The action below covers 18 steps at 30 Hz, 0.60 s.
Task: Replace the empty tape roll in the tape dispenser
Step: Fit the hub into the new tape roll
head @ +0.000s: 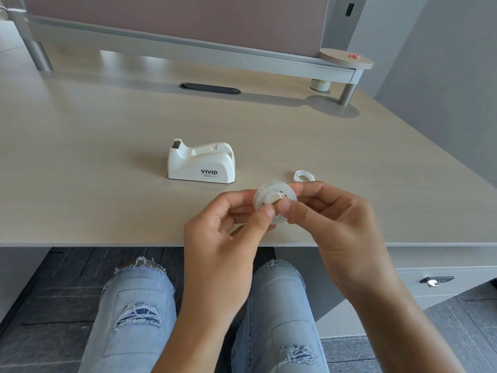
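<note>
Both hands meet above the near edge of the tabletop [107,146], working on a clear tape roll [274,201] held between them. The left hand [223,246] has its grip closed on the roll, thumb pressing at the front of the hub and the other fingers curled behind the left rim. The right hand [341,224] also grasps the roll, with its thumb on the front face just beside the left thumb and its index finger reaching over the top right of the rim. The roll faces the camera, its white core partly showing between the two thumbs.

The white tape dispenser [201,162], marked VIVID on its side, stands on the tabletop beyond and to the left of the hands, apart from them. Its cradle holds no roll, and its cutter end points left. A small white empty ring [304,176], seemingly the used-up core, lies flat on the tabletop just beyond the right hand's fingers.

Farther back, a dark cable slot [209,88] is set into the tabletop beneath a raised shelf [188,53]. Below the tabletop edge, knees in ripped light-blue jeans [139,305] are visible.
</note>
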Tool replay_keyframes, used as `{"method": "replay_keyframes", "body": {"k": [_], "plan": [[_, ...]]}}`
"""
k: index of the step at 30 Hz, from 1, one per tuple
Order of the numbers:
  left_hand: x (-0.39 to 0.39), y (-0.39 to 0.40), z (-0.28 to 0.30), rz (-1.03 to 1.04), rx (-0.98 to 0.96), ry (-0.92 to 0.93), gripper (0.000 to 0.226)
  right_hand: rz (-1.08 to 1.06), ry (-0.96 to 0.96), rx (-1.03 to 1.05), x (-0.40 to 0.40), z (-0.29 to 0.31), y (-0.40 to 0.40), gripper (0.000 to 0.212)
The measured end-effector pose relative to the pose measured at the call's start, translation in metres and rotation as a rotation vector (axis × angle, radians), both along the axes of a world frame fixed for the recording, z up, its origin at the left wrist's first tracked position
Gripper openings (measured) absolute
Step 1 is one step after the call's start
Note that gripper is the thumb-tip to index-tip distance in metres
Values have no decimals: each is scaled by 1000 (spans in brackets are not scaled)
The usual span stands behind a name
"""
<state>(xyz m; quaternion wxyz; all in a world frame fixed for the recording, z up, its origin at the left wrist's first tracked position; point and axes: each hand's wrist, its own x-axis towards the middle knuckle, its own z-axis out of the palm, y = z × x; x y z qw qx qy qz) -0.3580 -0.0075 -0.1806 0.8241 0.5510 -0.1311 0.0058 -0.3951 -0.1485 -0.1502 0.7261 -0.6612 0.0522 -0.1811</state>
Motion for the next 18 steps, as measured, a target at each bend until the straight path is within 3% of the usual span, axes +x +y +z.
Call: {"method": "replay_keyframes", "body": {"k": [18], "plan": [[-1, 1, 1, 58, -11, 80, 14, -19, 49, -8, 0, 0, 2, 19]]}}
